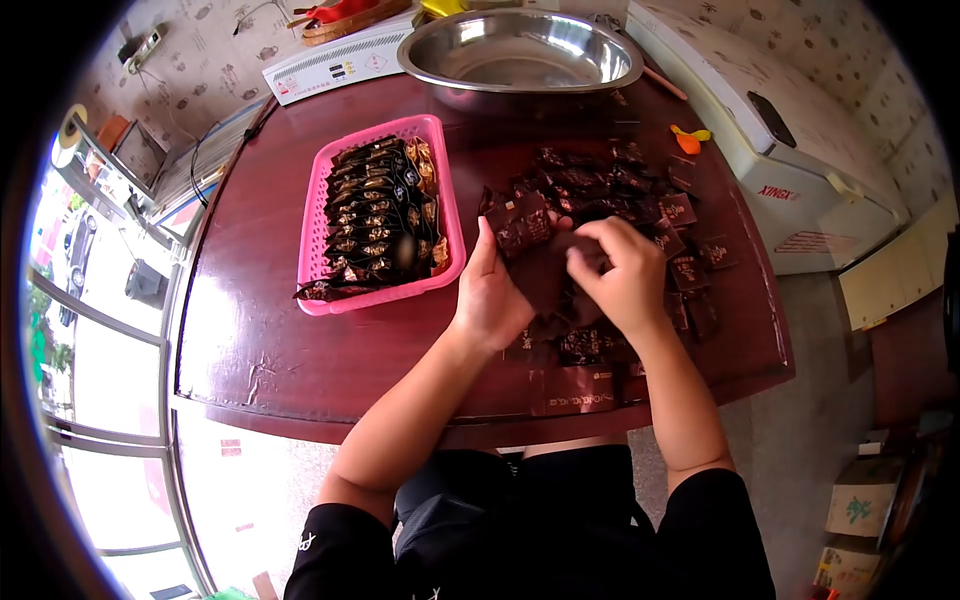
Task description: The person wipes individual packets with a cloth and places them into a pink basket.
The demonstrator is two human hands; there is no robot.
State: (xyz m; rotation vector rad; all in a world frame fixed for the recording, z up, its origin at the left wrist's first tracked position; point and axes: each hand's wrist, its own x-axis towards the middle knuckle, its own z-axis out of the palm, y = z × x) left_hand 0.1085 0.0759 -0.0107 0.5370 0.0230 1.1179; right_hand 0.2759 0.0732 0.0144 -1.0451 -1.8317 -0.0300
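My left hand (490, 290) is wrapped round a dark brown printed packet (522, 225), held upright above the table. Close on its right, my right hand (625, 268) has thumb and fingers pressed together at dark brown wrapping; what lies in the pinch is hidden. More dark packets (600, 180) are heaped behind and to the right of my hands, some loose near the front edge. To the left stands a pink plastic basket (312, 235) holding rows of black and gold packets (375, 205).
On the reddish-brown table (250, 340), a large steel basin (520, 55) stands at the back beside a white appliance (340, 62). Small orange and yellow items (688, 142) lie at the right. A white freezer (790, 150) stands beyond the right edge.
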